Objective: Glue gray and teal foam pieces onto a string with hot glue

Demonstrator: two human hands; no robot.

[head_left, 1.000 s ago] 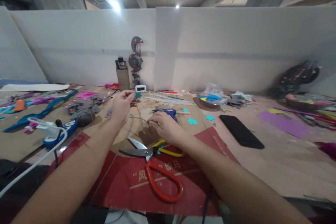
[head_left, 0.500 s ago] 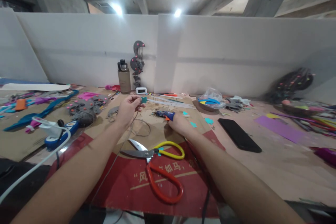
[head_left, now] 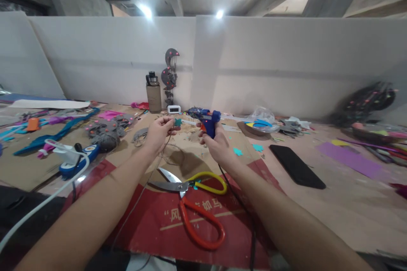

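My left hand (head_left: pixel 160 132) pinches a small teal cut-out piece (head_left: pixel 177 122) between thumb and fingertips. A thin grey cord (head_left: pixel 135 203) trails down from that hand toward the table's front. My right hand (head_left: pixel 218 144) is wrapped round the handle of a blue hot glue gun (head_left: pixel 208 118) with an orange trigger, its nozzle end pointing left above the teal piece's level. A black cable runs down from the gun. Below both hands lie open scissors (head_left: pixel 184 186) with one yellow and one red handle, on a red and brown cardboard sheet (head_left: pixel 143 228).
A black phone (head_left: pixel 295 166) and teal cut-outs (head_left: pixel 238 151) lie to the right. Farther back stand a bottle (head_left: pixel 154 95), a small white clock (head_left: pixel 174 109) and a bowl (head_left: pixel 254 130). On the left are a blue power strip (head_left: pixel 79 161) and grey yarn (head_left: pixel 107 142).
My right hand has lifted the glue gun from low over the cardboard and raised it upright beside the left hand. The left hand stays nearly in place with the teal piece.
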